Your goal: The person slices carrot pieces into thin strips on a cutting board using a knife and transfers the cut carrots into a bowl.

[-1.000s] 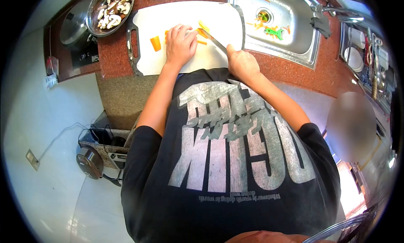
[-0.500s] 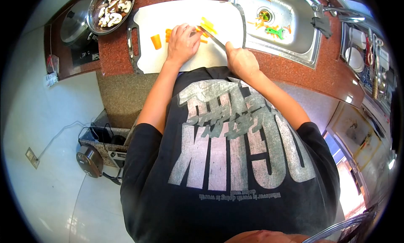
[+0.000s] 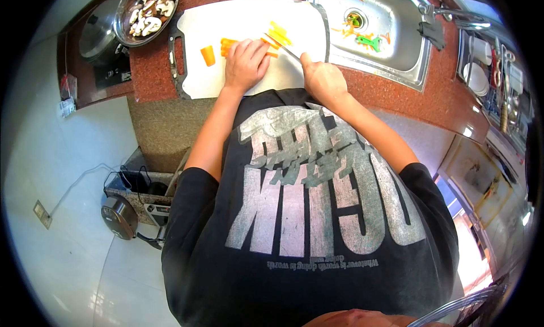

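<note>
A white cutting board (image 3: 207, 24) with dark ends lies on the counter. My left hand (image 3: 245, 67) presses its bent fingers on orange carrot pieces (image 3: 226, 46), which stick out on both sides of it. In my right hand (image 3: 324, 81) is the handle of a knife (image 3: 288, 49); its blade slants up and left over the board, touching or close beside the carrot at my left fingertips. Several cut carrot sticks (image 3: 279, 32) lie just beyond the blade. A thicker carrot chunk (image 3: 208, 55) rests apart on the left of the board.
A bowl of sliced mushrooms (image 3: 148, 15) stands at the upper left, near a lidded pot (image 3: 101, 37). To the right, a steel sink (image 3: 388, 9) holds orange peelings and a green peeler (image 3: 369, 42). A dish rack (image 3: 498, 72) is at the far right.
My left hand has drawn slightly back toward me with its fingers more bent, and more of the carrot pieces shows. The knife has barely shifted.
</note>
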Motion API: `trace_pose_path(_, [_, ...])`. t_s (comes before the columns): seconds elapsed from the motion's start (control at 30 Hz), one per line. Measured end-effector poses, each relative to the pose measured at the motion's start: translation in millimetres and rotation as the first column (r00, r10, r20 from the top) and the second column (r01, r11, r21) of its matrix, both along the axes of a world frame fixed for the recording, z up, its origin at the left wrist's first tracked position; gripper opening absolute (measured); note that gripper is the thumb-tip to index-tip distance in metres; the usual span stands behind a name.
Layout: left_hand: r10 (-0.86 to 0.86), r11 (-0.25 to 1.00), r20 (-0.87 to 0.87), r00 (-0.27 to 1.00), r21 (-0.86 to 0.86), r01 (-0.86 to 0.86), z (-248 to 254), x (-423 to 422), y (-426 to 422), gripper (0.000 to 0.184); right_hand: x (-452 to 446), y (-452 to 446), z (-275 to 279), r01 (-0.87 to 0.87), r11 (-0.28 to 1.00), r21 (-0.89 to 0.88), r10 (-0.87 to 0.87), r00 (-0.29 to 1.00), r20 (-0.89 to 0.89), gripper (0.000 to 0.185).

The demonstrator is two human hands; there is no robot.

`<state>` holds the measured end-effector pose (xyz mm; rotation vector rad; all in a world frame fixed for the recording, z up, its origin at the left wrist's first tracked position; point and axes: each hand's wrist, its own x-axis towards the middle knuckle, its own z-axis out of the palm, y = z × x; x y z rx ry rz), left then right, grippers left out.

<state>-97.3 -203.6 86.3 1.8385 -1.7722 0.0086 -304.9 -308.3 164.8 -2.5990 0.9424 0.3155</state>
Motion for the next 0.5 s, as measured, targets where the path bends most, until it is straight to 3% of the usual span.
trace_pose_path(0.5, [-0.052,0.998,0.022,0.998,0.026,0.051,5.1,-2.9,-2.6,0.036,7.1,3.0,3.4,-0.033,0.999,0.022,0.035,0.998,-0.058,0.014])
